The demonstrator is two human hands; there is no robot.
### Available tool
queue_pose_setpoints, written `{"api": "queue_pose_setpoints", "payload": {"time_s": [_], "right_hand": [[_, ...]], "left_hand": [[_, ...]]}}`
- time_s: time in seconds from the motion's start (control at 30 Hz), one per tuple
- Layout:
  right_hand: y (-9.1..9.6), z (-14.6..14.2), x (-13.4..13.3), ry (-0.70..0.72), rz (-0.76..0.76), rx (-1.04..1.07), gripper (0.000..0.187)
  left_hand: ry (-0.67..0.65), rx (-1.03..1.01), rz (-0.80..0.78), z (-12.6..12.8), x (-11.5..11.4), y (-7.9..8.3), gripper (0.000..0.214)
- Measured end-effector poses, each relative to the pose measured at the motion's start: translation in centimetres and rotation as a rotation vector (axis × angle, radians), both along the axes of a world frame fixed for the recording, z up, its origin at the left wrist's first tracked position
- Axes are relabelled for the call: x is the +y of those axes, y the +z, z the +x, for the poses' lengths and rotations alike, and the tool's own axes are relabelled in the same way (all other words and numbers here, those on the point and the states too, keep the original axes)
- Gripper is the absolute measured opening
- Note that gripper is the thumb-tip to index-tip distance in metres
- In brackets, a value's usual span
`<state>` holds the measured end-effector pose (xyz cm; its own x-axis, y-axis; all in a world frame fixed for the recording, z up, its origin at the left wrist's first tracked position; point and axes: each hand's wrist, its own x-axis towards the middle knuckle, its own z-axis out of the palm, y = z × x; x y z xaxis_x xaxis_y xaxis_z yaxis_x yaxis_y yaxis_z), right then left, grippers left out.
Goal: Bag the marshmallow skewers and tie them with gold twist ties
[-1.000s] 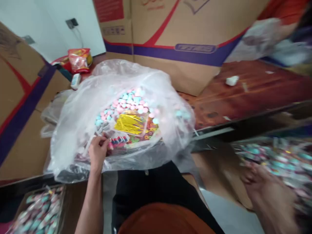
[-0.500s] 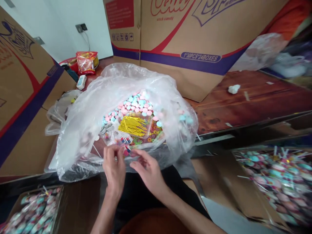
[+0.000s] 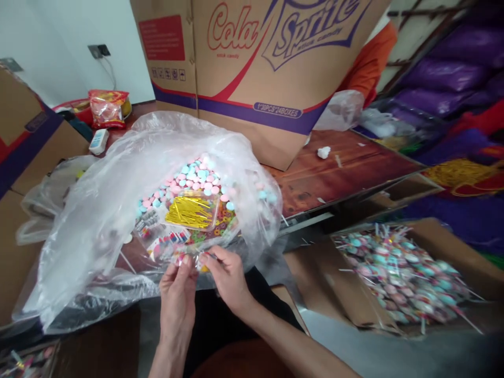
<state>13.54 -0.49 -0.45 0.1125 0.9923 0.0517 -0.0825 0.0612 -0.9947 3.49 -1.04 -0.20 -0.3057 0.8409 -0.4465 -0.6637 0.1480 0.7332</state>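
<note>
Both hands meet at the near edge of a big clear plastic bag [image 3: 90, 210]. Between my fingertips is a small clear wrapper [image 3: 199, 261] with pink and yellow bits showing; its exact contents are too small to tell. My left hand [image 3: 178, 281] pinches its left side, and my right hand [image 3: 227, 275] pinches the right side. Just beyond lie printed wrappers [image 3: 173, 236], a clear tray of yellow twist ties [image 3: 191, 211], small colourful rings [image 3: 220, 223] and a pile of pink and blue candies [image 3: 197, 176].
A large carton [image 3: 236, 79] stands behind the bag, another carton [image 3: 35, 152] at left. On the right, an open box holds wrapped lollipops [image 3: 397, 268]; part of another lollipop box [image 3: 29, 362] shows at lower left. Someone's orange sleeve [image 3: 368, 65] shows behind the carton.
The view has turned to the right, bringing more of the right-hand lollipop box into sight. My right hand's fingers have closed into a pinch, and the two hands now share the small wrapper.
</note>
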Motion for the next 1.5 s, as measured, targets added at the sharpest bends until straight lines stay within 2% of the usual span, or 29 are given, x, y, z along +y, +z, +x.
{"api": "queue_pose_setpoints", "payload": {"time_s": [0.07, 0.17, 0.37, 0.47, 0.6, 0.73, 0.8, 0.9, 1.0, 1.07, 1.13, 1.23, 1.3, 1.37, 1.43, 1.5], "right_hand": [[-0.2, 0.0, -0.1, -0.006, 0.017, -0.023, 0.042], [-0.2, 0.6, -0.2, -0.001, 0.014, -0.03, 0.044], [-0.6, 4.1, -0.9, 0.072, 0.146, -0.225, 0.049], [-0.7, 5.5, -1.5, -0.013, 0.105, -0.226, 0.051], [-0.4, 6.9, -1.6, -0.109, 0.073, -0.205, 0.051], [0.1, 10.3, -0.4, -0.362, 0.085, -0.217, 0.048], [0.4, 12.9, 1.0, -0.497, 0.063, -0.355, 0.044], [0.3, 16.3, 3.9, -0.598, -0.043, -0.769, 0.027], [-0.5, 17.7, 6.7, -0.516, -0.222, -1.102, 0.009], [-0.9, 17.6, 7.8, -0.438, -0.314, -1.221, 0.011], [-1.3, 17.4, 8.4, -0.419, -0.364, -1.264, 0.016], [-1.7, 17.6, 8.2, -0.54, -0.318, -1.215, 0.02], [-1.8, 18.2, 7.2, -0.668, -0.195, -1.092, 0.018], [-1.5, 18.5, 5.3, -0.732, -0.046, -0.892, 0.015], [-0.8, 18.2, 2.7, -0.679, 0.061, -0.681, 0.015], [0.3, 17.0, 0.0, -0.524, 0.12, -0.569, 0.013]], "left_hand": [[0.006, 0.0, -0.015, 0.7, -0.1, 0.2, 0.029], [-0.053, -0.014, -0.018, 1.2, -0.1, 0.5, 0.031], [-0.08, 0.081, -0.114, 0.2, 0.3, 0.7, 0.038], [-0.105, 0.106, -0.142, 1.1, 0.0, 1.0, 0.044], [-0.126, 0.081, -0.152, 3.7, -0.2, 1.5, 0.05], [-0.04, 0.076, -0.115, 4.9, 0.5, 1.8, 0.045], [-0.001, 0.064, -0.087, 4.6, 1.1, 1.8, 0.041], [0.037, 0.018, -0.093, 3.8, 1.8, 1.5, 0.036], [0.053, -0.038, -0.119, 3.0, 2.1, 1.2, 0.025], [0.064, -0.064, -0.126, 2.6, 2.2, 1.2, 0.014], [0.076, -0.087, -0.146, 2.4, 2.2, 1.5, 0.015], [0.097, -0.138, -0.199, 2.0, 2.5, 2.2, 0.026], [0.118, -0.162, -0.212, 1.7, 2.7, 2.5, 0.027], [0.14, -0.175, -0.199, 1.5, 2.9, 2.6, 0.028], [0.155, -0.185, -0.179, 1.3, 3.1, 2.6, 0.027], [0.162, -0.194, -0.165, 1.1, 3.3, 2.4, 0.025]]}}
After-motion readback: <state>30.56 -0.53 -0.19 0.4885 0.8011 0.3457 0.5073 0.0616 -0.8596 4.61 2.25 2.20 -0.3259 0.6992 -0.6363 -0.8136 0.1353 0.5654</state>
